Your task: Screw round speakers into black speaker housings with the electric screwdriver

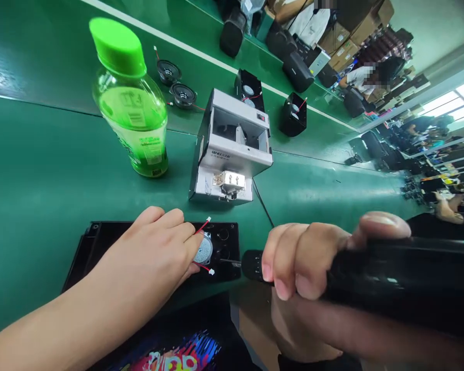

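Observation:
My right hand [299, 257] is wrapped round a black electric screwdriver [394, 281]. Its thin bit points left, and the tip is over a black speaker housing [228, 242] lying on the green bench. Whether the tip touches a screw I cannot tell. My left hand [164, 247] lies across the housing, fingers curled at a round speaker driver [204, 250] with a silvery back that sits in it. Some of those fingertips are hidden. Two red wires with white plugs, an upper plug [208, 220] and a lower plug [211, 272], stick out beside the driver.
Beyond the housing stands a grey machine [232, 149] with a cable behind it. Left of that is a green-capped bottle [135, 113]. Further back lie two loose speakers [183, 95] and two black housings with drivers [294, 114]. Other people work among boxes [344, 54] at the far right.

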A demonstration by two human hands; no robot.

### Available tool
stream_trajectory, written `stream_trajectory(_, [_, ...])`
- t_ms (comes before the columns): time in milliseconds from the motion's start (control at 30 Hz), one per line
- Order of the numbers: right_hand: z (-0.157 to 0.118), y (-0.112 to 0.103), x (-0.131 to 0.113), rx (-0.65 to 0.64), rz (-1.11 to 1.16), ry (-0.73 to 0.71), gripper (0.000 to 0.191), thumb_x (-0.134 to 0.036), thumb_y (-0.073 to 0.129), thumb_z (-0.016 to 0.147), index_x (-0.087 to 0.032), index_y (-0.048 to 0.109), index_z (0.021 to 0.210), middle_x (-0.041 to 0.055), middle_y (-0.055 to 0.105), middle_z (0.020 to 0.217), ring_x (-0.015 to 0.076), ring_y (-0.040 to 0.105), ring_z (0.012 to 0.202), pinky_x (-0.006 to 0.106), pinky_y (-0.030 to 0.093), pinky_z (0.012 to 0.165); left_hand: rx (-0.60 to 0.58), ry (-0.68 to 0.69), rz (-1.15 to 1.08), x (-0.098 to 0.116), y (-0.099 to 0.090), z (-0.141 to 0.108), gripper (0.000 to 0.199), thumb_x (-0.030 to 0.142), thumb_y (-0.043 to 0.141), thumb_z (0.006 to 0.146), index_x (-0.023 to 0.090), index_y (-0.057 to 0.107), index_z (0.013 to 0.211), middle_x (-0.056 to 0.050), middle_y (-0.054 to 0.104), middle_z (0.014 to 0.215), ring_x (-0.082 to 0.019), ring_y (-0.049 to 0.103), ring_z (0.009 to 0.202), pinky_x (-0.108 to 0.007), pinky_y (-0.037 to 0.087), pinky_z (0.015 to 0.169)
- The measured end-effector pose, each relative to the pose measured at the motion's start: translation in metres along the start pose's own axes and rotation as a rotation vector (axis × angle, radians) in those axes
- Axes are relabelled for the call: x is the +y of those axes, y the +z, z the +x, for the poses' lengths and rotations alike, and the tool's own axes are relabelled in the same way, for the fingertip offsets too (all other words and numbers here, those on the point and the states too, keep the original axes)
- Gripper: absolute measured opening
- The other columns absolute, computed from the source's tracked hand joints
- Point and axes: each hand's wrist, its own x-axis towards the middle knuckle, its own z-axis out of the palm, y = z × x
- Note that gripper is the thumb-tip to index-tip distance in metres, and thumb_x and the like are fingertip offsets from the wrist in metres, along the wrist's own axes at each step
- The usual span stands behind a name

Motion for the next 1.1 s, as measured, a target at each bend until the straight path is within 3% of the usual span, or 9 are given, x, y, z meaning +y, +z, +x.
stream_trajectory(133, [-0.011,0.009,0.006,0.082,0.014,0.084,0.03,-0.053,0.072,0.133,-0.037,0.093,0.147,-0.0034,0.078,0.078,0.0209,0.079,0.061,0.043,0.076,0.064,-0.012,0.015,0.012,-0.001,-0.004,0.002,0.039,0.029,0.117,0.087,0.026,0.081,0.101,0.0,0.08,0.087,-0.031,0.069,0.086,-0.053,0.042,0.082])
stream_trajectory(200, [-0.011,0.015,0.011,0.108,0.011,0.083,0.029,-0.056,0.077,0.13,-0.038,0.095,0.144,-0.0036,0.077,0.076,0.0199,0.077,0.059,0.042,0.076,0.062,-0.022,0.023,0.009,-0.001,-0.006,0.002,0.037,0.029,0.116,0.087,0.025,0.084,0.105,0.0,0.082,0.088,-0.031,0.07,0.087,-0.053,0.042,0.082])
stream_trajectory(333, [-0.009,0.02,0.015,0.126,0.018,0.066,0.05,-0.075,0.065,0.131,-0.037,0.097,0.141,-0.0031,0.074,0.072,0.0189,0.073,0.054,0.041,0.073,0.059,-0.02,0.024,0.018,-0.001,-0.006,0.002,0.04,0.034,0.119,0.086,0.024,0.087,0.108,0.0,0.082,0.088,-0.032,0.071,0.088,-0.054,0.043,0.082])
stream_trajectory(467, [-0.007,0.019,0.007,0.145,-0.009,0.068,0.036,-0.066,0.074,0.13,-0.039,0.097,0.137,-0.0044,0.075,0.072,0.0189,0.073,0.054,0.041,0.073,0.059,-0.008,0.03,0.001,-0.003,-0.003,0.001,0.049,0.037,0.123,0.082,0.024,0.089,0.114,-0.001,0.085,0.093,-0.033,0.073,0.091,-0.053,0.043,0.083])
stream_trajectory(567, [-0.005,0.022,0.002,0.168,-0.011,0.044,0.042,-0.067,0.066,0.133,-0.039,0.097,0.135,-0.0043,0.074,0.071,0.0184,0.072,0.053,0.04,0.072,0.058,-0.017,0.031,0.007,-0.006,0.0,0.0,0.046,0.039,0.121,0.085,0.027,0.089,0.116,-0.003,0.087,0.097,-0.033,0.073,0.093,-0.053,0.042,0.085])
stream_trajectory(633, [-0.004,0.024,0.004,0.152,-0.002,0.028,0.046,-0.068,0.063,0.134,-0.038,0.097,0.134,-0.0041,0.073,0.071,0.0178,0.071,0.053,0.039,0.07,0.057,-0.03,0.028,0.012,-0.008,0.001,0.0,0.042,0.04,0.119,0.089,0.027,0.09,0.116,-0.004,0.087,0.097,-0.034,0.073,0.093,-0.053,0.042,0.086])
stream_trajectory(867, [-0.01,0.023,0.018,0.101,0.011,0.025,0.031,-0.054,0.071,0.133,-0.039,0.097,0.138,-0.0037,0.074,0.075,0.0186,0.07,0.058,0.038,0.069,0.06,-0.063,0.016,0.008,-0.006,0.0,0.003,0.027,0.037,0.112,0.095,0.028,0.091,0.109,-0.004,0.084,0.091,-0.035,0.071,0.094,-0.052,0.037,0.084])
stream_trajectory(1100, [-0.009,0.009,0.017,0.0,0.001,0.065,0.048,-0.076,0.069,0.128,-0.041,0.097,0.145,-0.0003,0.077,0.079,0.0234,0.074,0.063,0.047,0.074,0.068,-0.131,-0.039,-0.011,-0.003,-0.005,0.007,0.022,0.035,0.11,0.097,0.029,0.089,0.103,-0.004,0.085,0.092,-0.036,0.073,0.096,-0.053,0.039,0.085])
